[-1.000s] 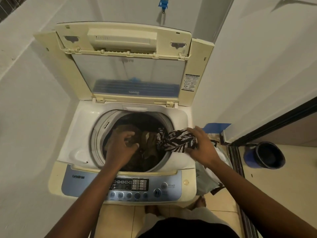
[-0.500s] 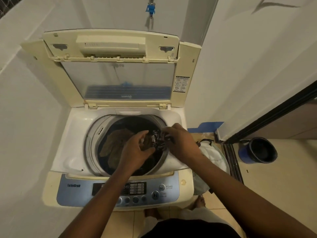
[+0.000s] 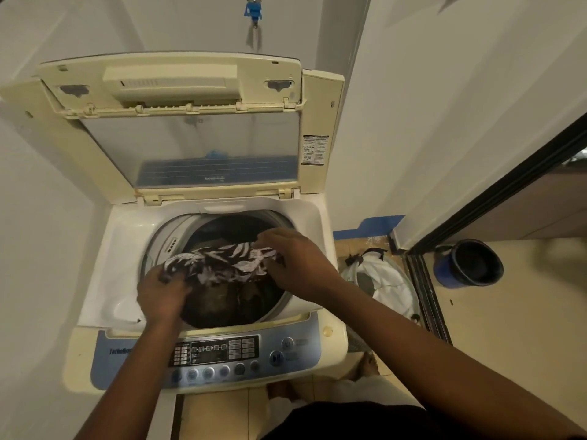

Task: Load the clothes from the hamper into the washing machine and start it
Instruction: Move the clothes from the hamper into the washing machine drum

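A cream top-loading washing machine [image 3: 320, 223] stands before me with its lid [image 3: 178, 90] raised. A black-and-white leaf-patterned garment [image 3: 222, 265] is stretched across the drum opening, over dark and brown clothes [image 3: 228, 300] lying inside. My left hand [image 3: 163, 295] grips the garment's left end at the drum's left rim. My right hand [image 3: 292, 258] holds its right end at the drum's right side. The hamper [image 3: 384, 281], a white mesh bag with a pale rim, sits on the floor to the right of the machine.
The blue control panel [image 3: 222, 354] with round buttons runs along the machine's front edge. A blue bucket [image 3: 470, 263] lies past a black sliding-door track [image 3: 425, 290] on the right. White walls close in on the left and behind; a blue tap [image 3: 253, 9] hangs above.
The patterned garment came from the machine's right edge over the drum. Both hands met at it, then pulled apart, spreading it across the opening, my left hand moving to the left rim.
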